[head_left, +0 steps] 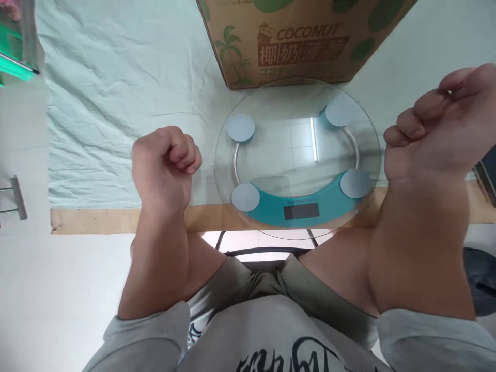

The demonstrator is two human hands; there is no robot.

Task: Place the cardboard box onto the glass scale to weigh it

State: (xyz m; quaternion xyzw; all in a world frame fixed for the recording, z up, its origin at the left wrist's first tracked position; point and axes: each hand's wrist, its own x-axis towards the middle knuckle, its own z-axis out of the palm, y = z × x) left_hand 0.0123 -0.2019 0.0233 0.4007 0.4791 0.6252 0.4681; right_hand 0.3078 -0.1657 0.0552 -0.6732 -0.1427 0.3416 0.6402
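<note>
Here, nearest, both hands are curled into empty fists, raised and apart: the left hand [165, 168] just beside the round glass bathroom scale [297, 157], the right hand [432, 132] at its other side. The scale lies flat at the desk [116, 219] edge on a pale cloth [116, 103]. It looks stiff, heavy, slippery and breakable; gripping opposite rims seems safest. Beyond, a coconut carton [298, 41] touches its far rim.

A cardboard box [302, 41] printed with "COCONUT", palm trees and green spots stands at twelve o'clock on the table [116, 219]. A wrinkled pale green cloth [116, 103] covers the table from nine o'clock to the far edge. At ten o'clock a green object [13, 62] shows partly, too cut off to identify. A metal handle [15, 199] sits at nine o'clock.
</note>
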